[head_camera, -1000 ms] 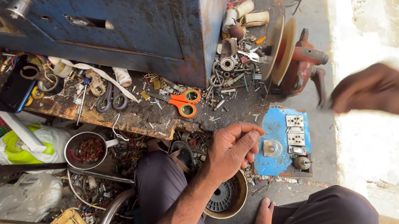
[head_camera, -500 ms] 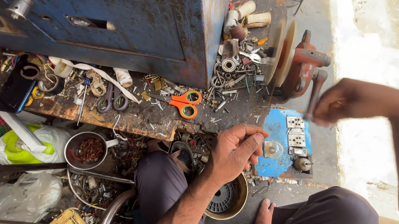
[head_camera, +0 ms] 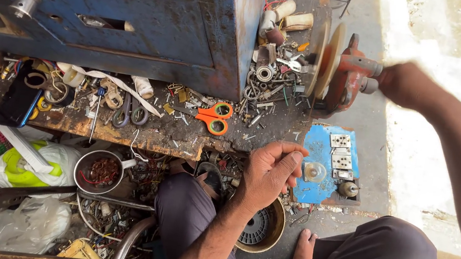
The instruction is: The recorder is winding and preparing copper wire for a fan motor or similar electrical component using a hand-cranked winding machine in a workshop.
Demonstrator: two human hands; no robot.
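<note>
A: Where are the two hands, if we take the red hand-cranked bench grinder as the reference?

B: The right hand is just to the right of the grinder, at its crank handle. The hand is blurred, so I cannot tell whether the fingers really close around the handle or only touch it.

A: And the left hand?

B: It is below and to the left of the grinder, well apart from it, above the person's knee. The fingers are curled together with the thumb against them. If something small is pinched there, it is too small to see.

A: What lies around?

B: Left of the grinder stands a big blue metal box. Below and left of the grinder, on the rusty cluttered surface, lie orange-handled scissors among screws and washers. Directly below the grinder is a blue board with white sockets and switches, just to the right of the left hand. Under this hand sits a round brass-coloured bowl with a dark slotted disc inside.
</note>
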